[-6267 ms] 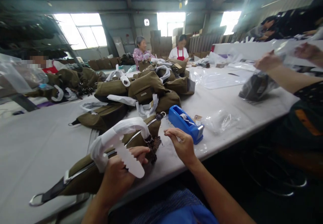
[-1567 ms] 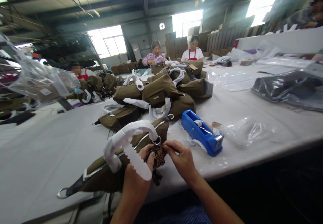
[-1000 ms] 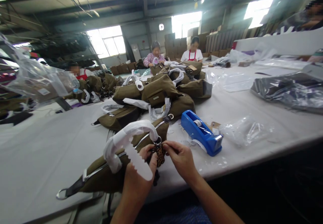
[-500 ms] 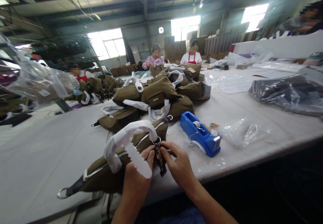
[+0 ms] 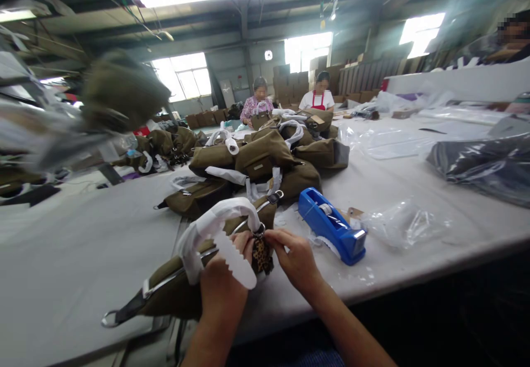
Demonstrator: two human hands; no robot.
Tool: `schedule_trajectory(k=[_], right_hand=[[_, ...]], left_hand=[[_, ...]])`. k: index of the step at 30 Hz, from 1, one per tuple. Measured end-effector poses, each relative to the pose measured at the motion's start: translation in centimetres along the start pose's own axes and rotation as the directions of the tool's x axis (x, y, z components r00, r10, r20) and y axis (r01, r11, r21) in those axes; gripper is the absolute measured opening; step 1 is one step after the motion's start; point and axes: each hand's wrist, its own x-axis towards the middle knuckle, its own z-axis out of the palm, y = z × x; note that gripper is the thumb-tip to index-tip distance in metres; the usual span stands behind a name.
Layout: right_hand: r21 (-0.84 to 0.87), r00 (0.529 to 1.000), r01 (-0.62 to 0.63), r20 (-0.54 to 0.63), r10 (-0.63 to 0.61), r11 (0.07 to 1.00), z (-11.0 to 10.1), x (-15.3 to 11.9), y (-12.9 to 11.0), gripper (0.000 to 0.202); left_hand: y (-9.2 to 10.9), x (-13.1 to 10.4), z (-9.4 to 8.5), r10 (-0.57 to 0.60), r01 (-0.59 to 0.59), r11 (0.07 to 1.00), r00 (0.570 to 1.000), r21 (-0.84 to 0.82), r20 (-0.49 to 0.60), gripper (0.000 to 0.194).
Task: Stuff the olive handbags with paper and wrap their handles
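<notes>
An olive handbag (image 5: 171,295) lies on the table in front of me, zipper upward, with its handle (image 5: 219,209) wrapped in white paper. A leopard-print tassel (image 5: 260,254) with dark ends hangs from the metal ring at the handle's base. My left hand (image 5: 223,287) is closed on the tassel's left side, its fingers partly hidden by a white strip with a scalloped edge (image 5: 237,263). On the other side, my right hand (image 5: 300,262) pinches the tassel's upper right edge between thumb and fingers. The exact fingertip contact is hard to see.
A blue tape dispenser (image 5: 331,226) stands right of my hands, beside crumpled clear plastic (image 5: 403,223). Olive bags (image 5: 265,154) are piled beyond. A plastic-wrapped dark item (image 5: 484,163) lies at right. Co-workers (image 5: 317,99) sit across the table; a blurred olive bag (image 5: 124,91) is raised at left.
The tassel has turned and spread, showing a broader leopard-print face between my hands. At the left, a blurred olive bag has come up where clear plastic was. The view has tilted slightly upward.
</notes>
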Motion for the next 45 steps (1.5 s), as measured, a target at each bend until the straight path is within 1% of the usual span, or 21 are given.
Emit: schedule_trajectory(k=[3, 7, 12, 15, 18, 20, 21, 23, 24, 26, 28, 29, 31, 32, 34, 36, 38, 40, 41, 43, 45], right_hand=[[0.027, 0.997, -0.067, -0.023, 0.067, 0.997, 0.1, 0.1, -0.1, 0.017], [0.107, 0.986, -0.166, -0.013, 0.168, 0.98, 0.4, 0.6, 0.0, 0.013], [0.116, 0.985, -0.171, 0.032, 0.168, 0.978, 0.6, 1.1, 0.4, 0.009], [0.069, 0.988, -0.146, 0.069, 0.141, 0.987, 0.2, 1.0, 0.4, 0.008], [-0.055, 0.993, -0.114, -0.008, 0.114, 0.992, -0.4, 0.7, 0.2, 0.011], [-0.099, 0.989, -0.124, -0.093, 0.115, 0.987, -0.8, 0.4, -0.1, 0.013], [-0.109, 0.984, -0.139, -0.124, 0.126, 0.984, -1.0, 0.3, -0.3, 0.012], [-0.121, 0.975, -0.181, -0.154, 0.161, 0.976, -1.3, 0.1, -0.9, 0.012], [-0.122, 0.97, -0.203, -0.16, 0.183, 0.972, -1.5, 0.0, -1.2, 0.012], [-0.115, 0.958, -0.254, -0.165, 0.234, 0.96, -2.0, -0.1, -1.9, 0.012], [-0.105, 0.944, -0.304, -0.164, 0.285, 0.947, -2.7, -0.2, -2.4, 0.014], [-0.105, 0.938, -0.324, -0.165, 0.305, 0.94, -3.1, -0.2, -2.6, 0.016], [-0.074, 0.924, -0.362, -0.158, 0.347, 0.929, -3.9, -0.3, -3.0, 0.02], [-0.018, 0.917, -0.38, -0.139, 0.374, 0.925, -4.2, -0.3, -3.1, 0.022], [0.185, 0.898, -0.419, -0.058, 0.436, 0.889, -4.7, -0.3, -3.3, 0.029], [0.416, 0.882, -0.44, 0.033, 0.471, 0.796, -4.8, -0.3, -3.4, 0.034], [0.556, 0.875, -0.432, 0.07, 0.478, 0.71, -4.5, -0.2, -3.3, 0.036], [0.597, 0.877, -0.418, 0.069, 0.476, 0.685, -4.0, -0.2, -3.0, 0.035], [0.582, 0.884, -0.406, 0.056, 0.464, 0.705, -3.7, -0.2, -2.7, 0.034], [0.491, 0.916, -0.35, 0.003, 0.401, 0.798, -3.2, -0.2, -2.3, 0.028], [0.383, 0.951, -0.265, -0.046, 0.305, 0.885, -2.7, -0.2, -2.1, 0.018]], left_hand=[[-0.3, 0.5, -0.4, 0.018, -0.018, 1.0, 1.0, -0.006, 0.012, 0.027], [-1.2, 0.9, -0.1, 0.058, -0.057, 0.998, 0.997, -0.019, 0.053, 0.027], [-1.8, 1.0, 0.6, 0.093, -0.091, 0.994, 0.995, -0.058, 0.03, 0.028], [-2.1, 1.0, 1.0, 0.108, -0.113, 0.985, 0.993, -0.132, -0.044, 0.027], [-2.4, 1.1, 1.1, 0.047, -0.082, 0.97, 0.987, -0.23, -0.153, 0.027], [-2.6, 1.2, 1.0, -0.038, -0.017, 0.951, 0.984, -0.31, -0.171, 0.029], [-2.6, 1.2, 0.9, -0.079, 0.019, 0.936, 0.985, -0.352, -0.156, 0.03], [-2.5, 1.2, 0.7, -0.149, 0.1, 0.881, 0.986, -0.463, -0.071, 0.031], [-2.4, 1.1, 0.7, -0.185, 0.148, 0.832, 0.983, -0.534, -0.016, 0.031], [-2.2, 0.9, 0.7, -0.278, 0.254, 0.692, 0.958, -0.676, 0.075, 0.032], [-2.1, 0.7, 0.7, -0.359, 0.32, 0.55, 0.925, -0.772, 0.128, 0.033], [-2.2, 0.7, 0.8, -0.374, 0.33, 0.505, 0.916, -0.798, 0.142, 0.034], [-2.5, 0.7, 0.7, -0.343, 0.327, 0.476, 0.924, -0.816, 0.17, 0.035], [-2.6, 0.7, 0.6, -0.314, 0.319, 0.484, 0.932, -0.815, 0.179, 0.036], [-2.7, 0.9, 0.5, -0.271, 0.283, 0.526, 0.95, -0.802, 0.157, 0.034], [-2.5, 1.2, 0.5, -0.221, 0.203, 0.59, 0.972, -0.782, 0.085, 0.029], [-2.3, 1.3, 0.7, -0.12, 0.081, 0.643, 0.993, -0.761, 0.005, 0.022], [-2.1, 1.4, 1.0, -0.004, -0.031, 0.683, 0.999, -0.73, -0.045, 0.017], [-2.0, 1.4, 1.1, 0.041, -0.067, 0.708, 0.998, -0.703, -0.054, 0.017], [-1.9, 1.4, 1.3, 0.079, -0.093, 0.774, 0.996, -0.626, -0.05, 0.02], [-1.7, 1.4, 1.2, 0.067, -0.07, 0.836, 0.997, -0.544, -0.025, 0.024]])
